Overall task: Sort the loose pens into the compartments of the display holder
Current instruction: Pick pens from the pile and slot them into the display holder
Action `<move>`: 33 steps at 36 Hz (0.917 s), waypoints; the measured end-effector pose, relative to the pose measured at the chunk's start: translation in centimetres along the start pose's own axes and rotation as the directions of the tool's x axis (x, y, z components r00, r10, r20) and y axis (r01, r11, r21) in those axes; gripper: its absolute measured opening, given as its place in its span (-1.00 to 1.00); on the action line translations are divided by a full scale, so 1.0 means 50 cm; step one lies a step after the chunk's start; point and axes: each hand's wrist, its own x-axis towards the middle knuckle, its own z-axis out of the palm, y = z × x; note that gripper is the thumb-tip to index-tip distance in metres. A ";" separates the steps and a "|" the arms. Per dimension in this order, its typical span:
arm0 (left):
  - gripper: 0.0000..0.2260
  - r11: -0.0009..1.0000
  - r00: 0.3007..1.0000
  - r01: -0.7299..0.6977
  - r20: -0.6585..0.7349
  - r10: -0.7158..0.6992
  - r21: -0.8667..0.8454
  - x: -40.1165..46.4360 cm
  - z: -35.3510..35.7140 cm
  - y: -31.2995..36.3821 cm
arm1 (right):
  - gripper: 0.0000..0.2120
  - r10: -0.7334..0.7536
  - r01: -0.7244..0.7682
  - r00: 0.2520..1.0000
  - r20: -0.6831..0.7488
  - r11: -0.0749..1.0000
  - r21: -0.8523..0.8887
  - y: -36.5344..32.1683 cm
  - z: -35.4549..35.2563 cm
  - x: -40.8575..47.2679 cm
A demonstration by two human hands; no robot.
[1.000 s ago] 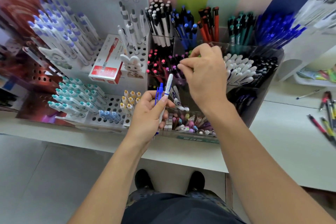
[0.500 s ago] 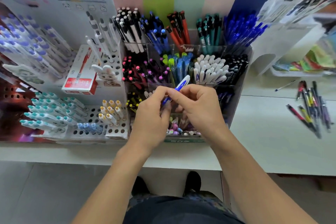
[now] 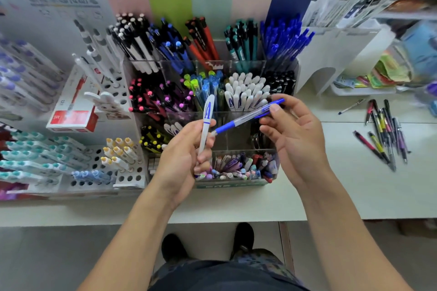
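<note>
My left hand grips a white pen with blue lettering, held upright in front of the clear display holder. My right hand pinches a blue clear-barrelled pen, which lies slanted with its tip near my left fingers. The holder's compartments hold sorted pens: black-white, blue, red, teal and blue at the back, pink, green-blue, white caps and black in the middle. Several loose pens lie on the counter to the right.
A white perforated stand with teal, yellow and white pens sits left of the holder, with a red-and-white box on it. White shelving with packets stands at the right. The counter edge runs below my hands.
My hands have drawn apart. The right hand now holds the blue pen by itself, pulled rightward, while the left keeps the white pen. The view has shifted closer.
</note>
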 end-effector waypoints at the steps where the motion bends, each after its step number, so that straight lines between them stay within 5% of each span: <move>1: -0.75 0.999 1.000 -0.020 0.006 0.020 0.025 0.002 0.004 0.004 | -0.86 -0.058 0.059 0.998 -0.033 0.998 0.014 -0.011 -0.001 0.003; 4: -0.79 0.992 0.997 -0.079 0.022 0.077 0.101 0.009 0.025 0.023 | -0.86 -0.383 0.378 0.911 -0.153 0.924 -0.061 -0.068 -0.012 0.027; 8: -0.80 0.991 0.994 -0.104 0.050 0.100 0.080 0.025 0.071 0.046 | -0.88 -0.735 0.618 0.667 -0.123 0.638 -0.458 -0.140 -0.028 0.091; 11: -0.78 0.990 0.993 -0.113 0.036 0.110 0.087 0.035 0.099 0.051 | -0.82 -0.786 0.602 0.618 0.006 0.469 -0.647 -0.156 -0.028 0.132; 16: -0.79 0.983 0.992 -0.126 0.011 0.125 0.131 0.040 0.123 0.044 | -0.79 -0.822 0.655 0.562 0.093 0.374 -0.657 -0.181 -0.027 0.156; 25: -0.84 0.906 0.951 -0.262 -0.074 0.302 0.331 0.059 0.183 0.055 | -0.78 -0.684 0.666 0.633 0.363 0.243 -0.705 -0.168 -0.029 0.199; 29: -0.86 0.902 0.922 -0.322 -0.122 0.368 0.286 0.094 0.228 0.073 | -0.67 -0.592 0.573 0.704 0.393 0.146 -0.806 -0.155 -0.024 0.226; 33: -0.85 0.933 0.932 -0.271 -0.176 0.316 0.238 0.129 0.260 0.073 | -0.59 -0.538 0.518 0.777 0.327 0.253 -0.817 -0.133 -0.019 0.217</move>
